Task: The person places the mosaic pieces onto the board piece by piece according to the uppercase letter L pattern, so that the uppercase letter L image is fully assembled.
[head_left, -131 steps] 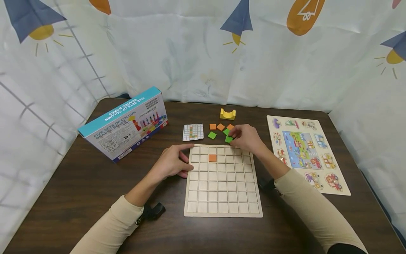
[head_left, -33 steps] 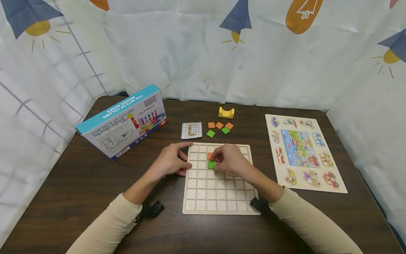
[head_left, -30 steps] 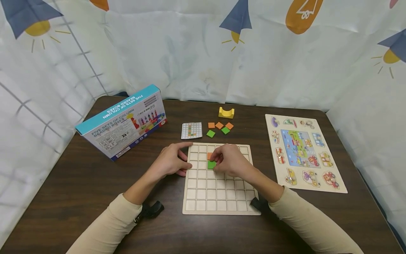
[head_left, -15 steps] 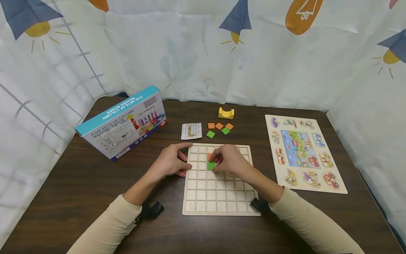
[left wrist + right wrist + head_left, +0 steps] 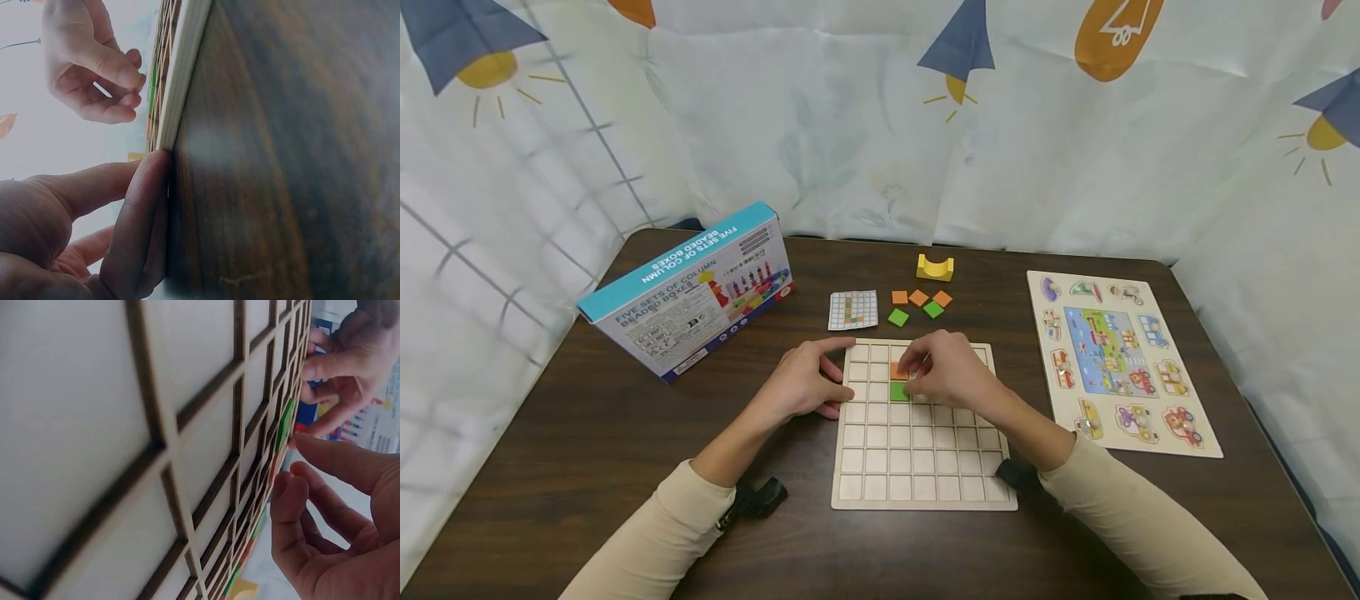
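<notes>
A wooden grid board [image 5: 917,462] lies in front of me. My left hand [image 5: 808,379] rests at its upper left, thumb against the side edge and index finger extended to the corner. An orange square tile [image 5: 897,372] sits in one cell. Directly below it, a green square tile [image 5: 898,392] fills the neighbouring cell. My right hand [image 5: 947,371] hovers just right of these tiles and partly covers the orange one. Both wrist views show its thumb and fingers bent, slightly off the board, with nothing between them.
Beyond the board lie 3 orange tiles [image 5: 918,297], 2 green tiles [image 5: 933,309] and a pattern card [image 5: 853,310]. A yellow curved block [image 5: 935,268] stands behind them. A toy box [image 5: 700,292] is at left, a picture puzzle board [image 5: 1120,425] at right.
My right hand took a green tile from the loose group and set it below the orange one. It has since let go and risen slightly. My left hand stays at the board's edge.
</notes>
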Motion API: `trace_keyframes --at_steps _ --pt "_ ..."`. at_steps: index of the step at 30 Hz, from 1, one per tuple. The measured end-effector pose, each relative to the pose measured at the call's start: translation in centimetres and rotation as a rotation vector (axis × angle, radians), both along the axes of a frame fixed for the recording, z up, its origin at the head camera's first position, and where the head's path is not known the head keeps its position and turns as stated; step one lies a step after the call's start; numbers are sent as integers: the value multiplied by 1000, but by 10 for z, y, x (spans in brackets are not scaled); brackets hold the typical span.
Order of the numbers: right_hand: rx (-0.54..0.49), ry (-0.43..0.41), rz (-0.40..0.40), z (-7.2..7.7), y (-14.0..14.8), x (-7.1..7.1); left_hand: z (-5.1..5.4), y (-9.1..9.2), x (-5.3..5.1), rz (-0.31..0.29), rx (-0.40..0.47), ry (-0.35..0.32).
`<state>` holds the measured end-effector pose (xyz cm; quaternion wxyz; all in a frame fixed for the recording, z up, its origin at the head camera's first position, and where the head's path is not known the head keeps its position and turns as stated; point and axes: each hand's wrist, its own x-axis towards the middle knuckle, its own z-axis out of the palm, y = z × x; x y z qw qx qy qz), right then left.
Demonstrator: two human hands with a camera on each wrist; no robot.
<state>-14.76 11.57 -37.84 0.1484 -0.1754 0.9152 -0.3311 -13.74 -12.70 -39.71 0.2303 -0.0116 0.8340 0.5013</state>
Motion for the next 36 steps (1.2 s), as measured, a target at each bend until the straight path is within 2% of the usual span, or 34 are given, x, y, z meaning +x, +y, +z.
trace_keyframes --at_steps 6,10,18,26,31,36 --pt "9 27 -43 2 4 -11 -1 0 0 2 2 -4" --pt "9 35 -76 2 11 -23 -1 0 0 6 3 -3" --pt "-33 57 -181 0 35 -59 -2 0 0 6 4 -4" --pt "22 56 -256 -7 50 -92 -3 0 1 20 18 -7" --pt "57 54 -260 -9 51 -102 -3 0 1 18 19 -4" --pt "91 50 -252 -11 50 -106 -2 0 1 14 7 3"
